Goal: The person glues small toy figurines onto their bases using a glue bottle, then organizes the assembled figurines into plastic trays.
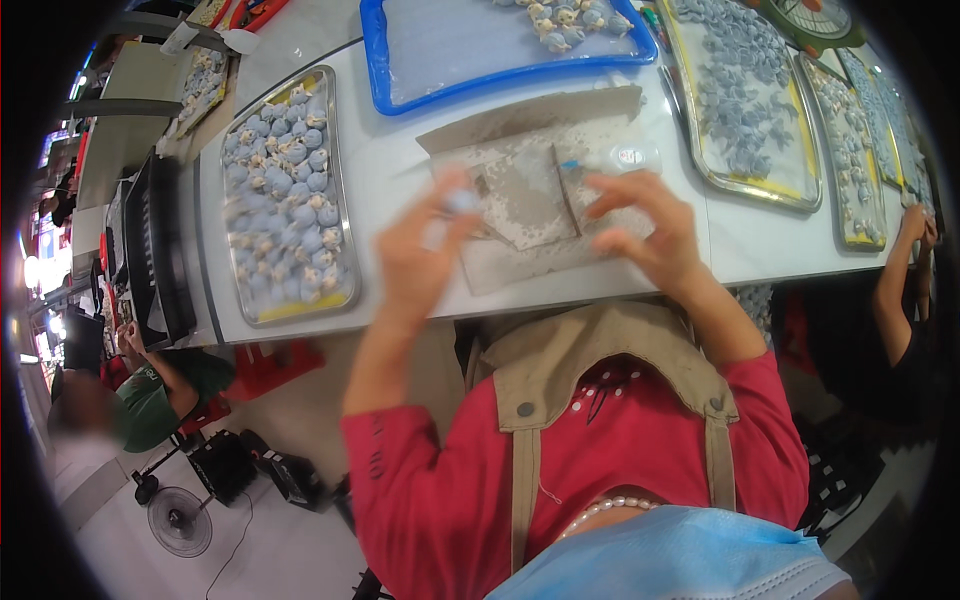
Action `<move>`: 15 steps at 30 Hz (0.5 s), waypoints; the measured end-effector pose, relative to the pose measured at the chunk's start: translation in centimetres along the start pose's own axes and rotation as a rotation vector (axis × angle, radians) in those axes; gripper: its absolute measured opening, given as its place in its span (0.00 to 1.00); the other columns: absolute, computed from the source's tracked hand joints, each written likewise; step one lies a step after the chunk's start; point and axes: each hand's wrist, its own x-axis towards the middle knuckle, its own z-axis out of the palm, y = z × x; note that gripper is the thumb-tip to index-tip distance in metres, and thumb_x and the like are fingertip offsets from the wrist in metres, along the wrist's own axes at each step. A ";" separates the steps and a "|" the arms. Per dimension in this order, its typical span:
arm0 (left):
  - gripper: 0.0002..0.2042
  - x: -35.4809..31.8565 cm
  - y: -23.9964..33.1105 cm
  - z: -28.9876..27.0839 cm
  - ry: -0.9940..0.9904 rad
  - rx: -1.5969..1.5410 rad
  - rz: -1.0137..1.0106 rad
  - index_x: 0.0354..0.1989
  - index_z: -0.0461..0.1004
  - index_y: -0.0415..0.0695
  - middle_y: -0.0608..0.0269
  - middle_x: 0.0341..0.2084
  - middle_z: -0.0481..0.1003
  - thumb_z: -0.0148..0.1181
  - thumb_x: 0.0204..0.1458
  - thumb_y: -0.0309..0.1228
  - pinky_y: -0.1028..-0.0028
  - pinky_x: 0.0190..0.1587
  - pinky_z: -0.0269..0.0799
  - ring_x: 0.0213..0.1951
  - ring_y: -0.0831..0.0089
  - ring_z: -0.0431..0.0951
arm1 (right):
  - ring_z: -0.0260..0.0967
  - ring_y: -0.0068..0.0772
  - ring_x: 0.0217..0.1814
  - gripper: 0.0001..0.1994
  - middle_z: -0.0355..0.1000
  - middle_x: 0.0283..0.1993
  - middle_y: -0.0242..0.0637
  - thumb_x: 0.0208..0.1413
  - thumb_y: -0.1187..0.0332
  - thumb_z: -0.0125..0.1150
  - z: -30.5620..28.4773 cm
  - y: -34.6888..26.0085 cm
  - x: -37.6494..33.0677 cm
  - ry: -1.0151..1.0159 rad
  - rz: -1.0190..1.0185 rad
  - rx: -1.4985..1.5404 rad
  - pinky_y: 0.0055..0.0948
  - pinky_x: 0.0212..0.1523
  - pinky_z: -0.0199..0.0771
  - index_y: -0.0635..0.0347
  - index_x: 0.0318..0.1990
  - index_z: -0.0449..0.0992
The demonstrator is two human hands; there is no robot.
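L hand (420, 250): thumb + fingertips closed on a small blue-grey ball (462, 203), pinched at the tips, approx. over the L edge of the cardboard (530, 262). Blur hides the ball's detail, so can't tell which side faces up. R hand (660, 235): thumb and fingers spread, nothing visible between them, over the R part of the cardboard; a tiny bright-blue bit (571, 164) sits just beyond its fingertips, contact unclear.

To do it well, IMO: keep L pinch light, as the ball looks soft & might dent; steady that wrist b/c blur suggests a quick pass; bring R fingertips in only as far as req'd, w/o knocking the cardboard's upright divider (567, 190) betw. the hands.

Further out: L of the L grip, a metal tray (352, 265) w/ many similar balls (290, 190), packed close, so any set-down there prob. needs care re: neighbours. Beyond both hands, a blue tray (510, 77); R of the R hand, another metal tray (765, 197) w/ grey-blue pieces (735, 100).
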 end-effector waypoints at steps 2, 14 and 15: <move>0.18 2.4 -2.0 -3.3 0.234 0.236 -0.122 0.48 0.73 0.44 0.60 0.39 0.77 0.60 0.46 0.25 0.75 0.35 0.72 0.32 0.73 0.78 | 0.67 0.32 0.37 0.14 0.74 0.32 0.34 0.45 0.72 0.64 -1.1 1.6 0.0 0.122 0.019 -0.083 0.28 0.41 0.65 0.60 0.41 0.76; 0.11 22.6 -4.1 3.4 0.004 0.254 0.118 0.33 0.78 0.48 0.61 0.24 0.77 0.58 0.46 0.39 0.72 0.34 0.70 0.29 0.64 0.77 | 0.66 0.34 0.37 0.08 0.72 0.31 0.35 0.46 0.75 0.61 -2.5 3.8 1.5 0.346 -0.001 -0.190 0.28 0.40 0.65 0.60 0.36 0.76; 0.11 24.8 -4.1 5.1 -0.028 0.216 0.118 0.33 0.78 0.49 0.61 0.24 0.77 0.58 0.46 0.40 0.72 0.34 0.70 0.29 0.65 0.77 | 0.66 0.33 0.36 0.08 0.72 0.31 0.35 0.47 0.75 0.60 -2.9 3.6 1.7 0.328 0.035 -0.131 0.27 0.38 0.65 0.61 0.36 0.76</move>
